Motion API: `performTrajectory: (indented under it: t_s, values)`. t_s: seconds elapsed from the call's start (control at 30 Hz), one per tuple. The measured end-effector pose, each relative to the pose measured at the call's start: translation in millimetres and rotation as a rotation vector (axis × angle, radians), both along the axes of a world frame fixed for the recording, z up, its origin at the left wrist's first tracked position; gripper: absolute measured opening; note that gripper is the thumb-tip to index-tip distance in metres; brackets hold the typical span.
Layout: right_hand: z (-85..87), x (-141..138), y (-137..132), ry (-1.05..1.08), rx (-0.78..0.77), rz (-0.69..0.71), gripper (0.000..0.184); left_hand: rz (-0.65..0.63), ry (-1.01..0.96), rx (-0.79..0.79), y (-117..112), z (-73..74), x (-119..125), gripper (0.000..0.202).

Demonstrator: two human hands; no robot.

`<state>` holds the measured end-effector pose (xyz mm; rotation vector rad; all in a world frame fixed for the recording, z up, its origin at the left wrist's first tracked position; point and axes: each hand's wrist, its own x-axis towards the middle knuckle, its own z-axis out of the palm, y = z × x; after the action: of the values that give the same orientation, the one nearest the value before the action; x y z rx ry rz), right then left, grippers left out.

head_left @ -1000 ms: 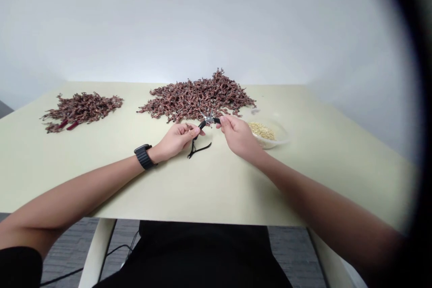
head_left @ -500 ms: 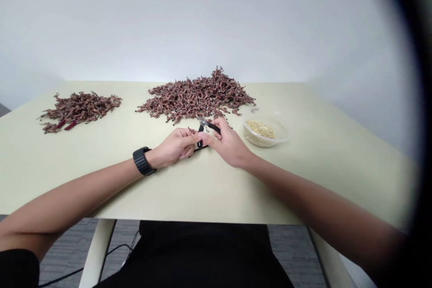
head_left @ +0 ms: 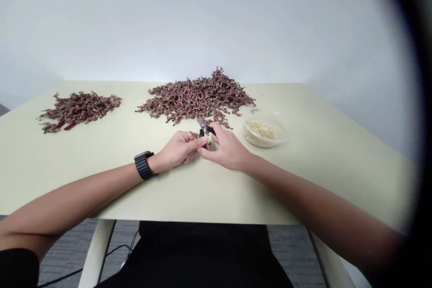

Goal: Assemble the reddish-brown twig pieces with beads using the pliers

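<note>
Close together over the table, my two hands meet around a pair of small pliers (head_left: 211,129) with black handles and metal jaws pointing up and left. My right hand (head_left: 229,148) is closed around the pliers, its fingers on the handles. My left hand (head_left: 178,149) is closed in a pinch, its thumb touching the lower handle. A small brown twisted piece (head_left: 193,135) pokes out from its fingers; most of it is hidden. Just beyond the hands lies a large pile of similar brown pieces (head_left: 199,96) with dark tips.
A clear round plastic tub (head_left: 265,143) with small gold-coloured bits (head_left: 261,129) stands right of my right hand. At the left lies a smaller pile of brown pieces (head_left: 83,105), with dark red handles (head_left: 69,125) showing at its front edge. The pale table (head_left: 189,198) meets a white wall.
The pliers have shifted slightly down, and their handles are closer together. My right hand has moved a little lower. My left thumb now lies over the lower handle.
</note>
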<state>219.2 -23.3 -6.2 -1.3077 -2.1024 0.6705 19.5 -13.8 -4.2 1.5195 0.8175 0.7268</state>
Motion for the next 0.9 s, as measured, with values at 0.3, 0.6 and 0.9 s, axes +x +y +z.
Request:
performTrajectory:
  t_s: [0.3, 0.6, 0.9]
  values:
    - [-1.3, -3.8, -6.7, -0.200, 0.086, 0.008, 0.032, -0.012, 0.083, 0.079, -2.3, 0.4, -0.2, 0.059]
    - [-2.7, -2.6, -6.2, -0.228, 0.103, -0.011, 0.045, -0.042, 0.063, 0.001, -4.9, 4.1, 1.5, 0.061]
    - [0.4, 3.2, -4.3, -0.181, 0.012, 0.078, 0.079, -0.076, 0.049, -0.035, -1.1, 2.1, 1.9, 0.057]
